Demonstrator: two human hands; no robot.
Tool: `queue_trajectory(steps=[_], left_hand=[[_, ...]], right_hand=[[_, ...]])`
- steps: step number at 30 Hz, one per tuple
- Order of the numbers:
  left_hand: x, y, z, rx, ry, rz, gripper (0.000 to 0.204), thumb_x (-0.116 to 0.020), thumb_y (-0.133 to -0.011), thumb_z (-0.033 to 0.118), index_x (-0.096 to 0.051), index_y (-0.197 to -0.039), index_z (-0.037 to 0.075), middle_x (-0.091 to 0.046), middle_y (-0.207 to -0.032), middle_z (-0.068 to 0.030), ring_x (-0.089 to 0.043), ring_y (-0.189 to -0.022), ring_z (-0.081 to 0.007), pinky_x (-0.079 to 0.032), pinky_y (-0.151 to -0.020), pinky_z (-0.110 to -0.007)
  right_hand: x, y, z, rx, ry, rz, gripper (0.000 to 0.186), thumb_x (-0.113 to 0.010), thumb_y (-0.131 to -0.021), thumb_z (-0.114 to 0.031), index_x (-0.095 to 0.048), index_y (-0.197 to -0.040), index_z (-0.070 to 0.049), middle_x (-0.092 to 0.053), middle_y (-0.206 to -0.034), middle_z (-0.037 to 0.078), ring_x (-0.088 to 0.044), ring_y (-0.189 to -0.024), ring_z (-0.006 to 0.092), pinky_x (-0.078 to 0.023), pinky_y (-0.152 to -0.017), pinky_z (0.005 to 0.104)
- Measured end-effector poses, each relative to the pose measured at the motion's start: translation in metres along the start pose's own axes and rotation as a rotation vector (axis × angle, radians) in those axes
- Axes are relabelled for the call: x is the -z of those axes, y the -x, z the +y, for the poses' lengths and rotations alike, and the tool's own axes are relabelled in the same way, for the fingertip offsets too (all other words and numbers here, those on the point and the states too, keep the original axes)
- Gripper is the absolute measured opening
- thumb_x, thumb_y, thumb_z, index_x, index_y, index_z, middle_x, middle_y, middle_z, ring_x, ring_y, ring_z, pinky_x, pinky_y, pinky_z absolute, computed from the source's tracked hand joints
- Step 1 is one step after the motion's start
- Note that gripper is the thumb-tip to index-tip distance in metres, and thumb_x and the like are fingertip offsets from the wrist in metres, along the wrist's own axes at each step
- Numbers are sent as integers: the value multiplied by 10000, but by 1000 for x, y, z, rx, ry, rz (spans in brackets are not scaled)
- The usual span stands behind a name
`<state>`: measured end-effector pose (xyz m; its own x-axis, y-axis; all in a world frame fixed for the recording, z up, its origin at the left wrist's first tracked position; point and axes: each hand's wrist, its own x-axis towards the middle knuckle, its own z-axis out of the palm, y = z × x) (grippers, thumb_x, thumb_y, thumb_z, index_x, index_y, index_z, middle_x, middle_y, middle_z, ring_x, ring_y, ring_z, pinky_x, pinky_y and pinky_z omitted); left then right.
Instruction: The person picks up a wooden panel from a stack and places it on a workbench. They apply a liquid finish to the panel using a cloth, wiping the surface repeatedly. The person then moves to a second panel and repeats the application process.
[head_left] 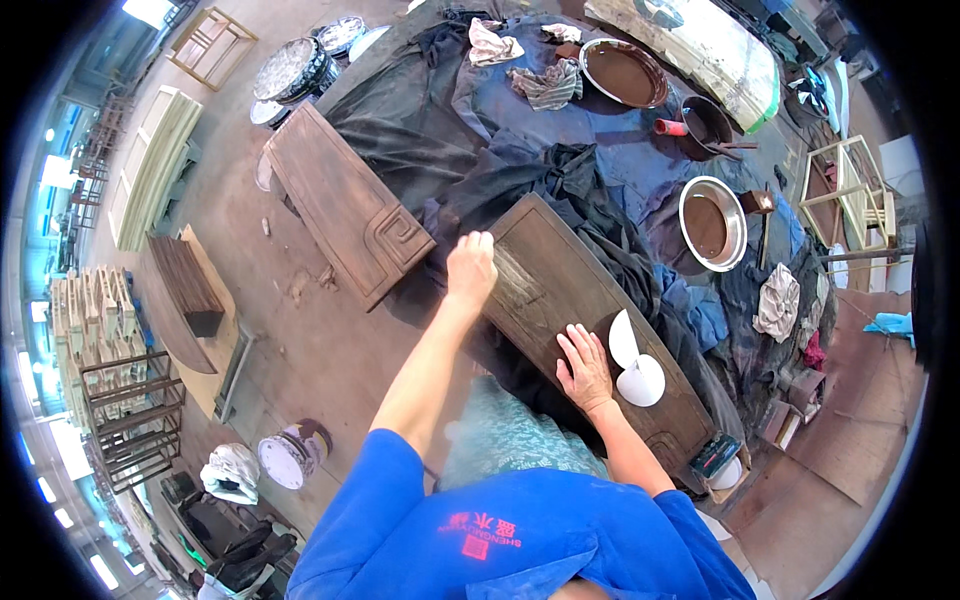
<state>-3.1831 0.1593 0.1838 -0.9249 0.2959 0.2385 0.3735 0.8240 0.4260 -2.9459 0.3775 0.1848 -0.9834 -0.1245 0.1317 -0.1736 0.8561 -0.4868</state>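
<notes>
A dark brown carved wooden panel (580, 290) lies aslant in front of me on dark cloths (540, 170). My left hand (472, 268) is closed in a fist at the panel's far left end; whatever is under its fingers is hidden. Beside that fist, a pale, dusty patch shows on the wood. My right hand (585, 367) rests flat on the panel's near edge, fingers spread, holding nothing. Just right of it are a round white disc (641, 380) and a folded white piece (624, 340), which look like sanding paper.
A second carved panel (345, 205) lies to the left. Beyond the cloths' middle stand a basin of brown liquid (623, 73), a metal bowl (712, 224) and a dark pot (705, 127). A small dark box (715, 456) sits at the panel's right end. A lidded bucket (295, 452) stands on the floor.
</notes>
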Motion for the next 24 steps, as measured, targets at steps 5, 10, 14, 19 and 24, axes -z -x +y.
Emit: queue_trajectory(steps=[5,10,14,19,24], left_hand=[[-24,42,47,-125,118,-82,60,-636,-895,101,-583,-907,77,-634,-904,-140,-649,-910,-356,-550,-775,-473],[-7,3,4,2,-13,-12,68,-650,-907,94,-588,-920,69,-644,-944,-143,-653,-915,-355,-555,-768,-469],[0,10,30,-111,-12,-32,64,-630,-859,57,-584,-904,64,-628,-897,-142,-653,-898,-340,-561,-757,-446],[-13,14,23,-56,39,-22,45,-596,-907,101,-575,-900,62,-643,-926,-156,-654,-911,-371,-552,-772,-487],[-5,14,21,-62,41,-16,14,-566,-889,50,-577,-897,51,-627,-890,-164,-644,-863,-378,-535,-738,-507]], right_hand=[[-2,0,1,-5,18,-8,519,-699,-910,-168,-609,-1416,-99,-529,-1535,116,-461,-1464,295,-337,-1239,473],[1,0,-1,-15,-4,-12,534,-702,-906,-165,-605,-1427,-100,-525,-1542,108,-456,-1468,294,-334,-1241,469],[-2,0,3,-12,-1,4,536,-702,-908,-167,-602,-1430,-99,-526,-1542,107,-453,-1471,294,-336,-1240,470],[-1,2,2,-9,-1,-2,541,-703,-907,-166,-598,-1433,-100,-523,-1545,107,-452,-1473,289,-335,-1241,473],[1,1,-1,-18,-2,-8,545,-703,-903,-160,-597,-1436,-109,-517,-1553,102,-452,-1473,286,-335,-1240,472]])
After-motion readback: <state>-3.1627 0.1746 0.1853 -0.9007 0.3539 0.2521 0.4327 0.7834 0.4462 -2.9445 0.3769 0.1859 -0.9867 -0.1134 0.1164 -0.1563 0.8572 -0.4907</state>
